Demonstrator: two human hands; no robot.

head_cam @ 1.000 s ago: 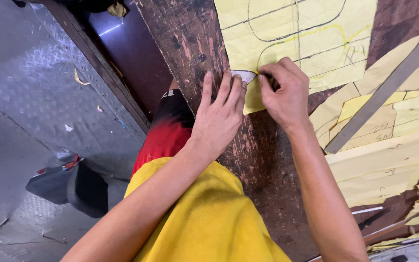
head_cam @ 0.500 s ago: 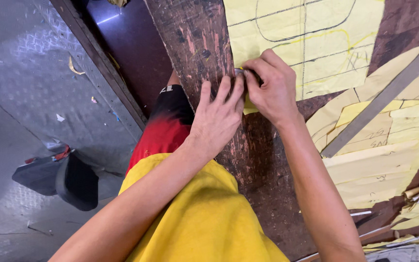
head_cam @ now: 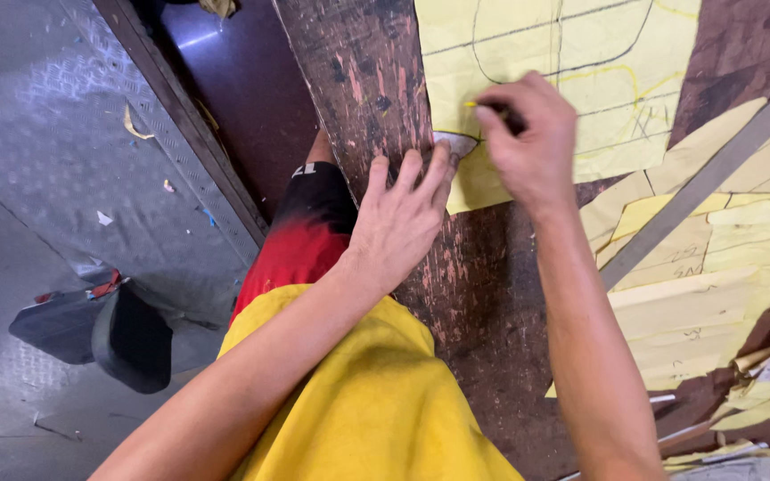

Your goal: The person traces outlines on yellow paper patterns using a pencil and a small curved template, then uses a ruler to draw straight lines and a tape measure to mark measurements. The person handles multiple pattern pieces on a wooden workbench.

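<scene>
While left hand [head_cam: 400, 223] fingers press grey template [head_cam: 454, 142], right hand [head_cam: 528, 134] beside pinches yellow marker [head_cam: 471, 104]

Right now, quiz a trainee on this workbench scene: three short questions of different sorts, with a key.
1. True or false: the left hand presses a small grey template onto the yellow sheet.
2. What does the right hand grip? A) scissors B) a yellow-tipped marking tool C) a hammer
3. Fill in: a long metal ruler lies diagonally on the ____ of the right hand.

Key: 1 true; 2 B; 3 right.
</scene>
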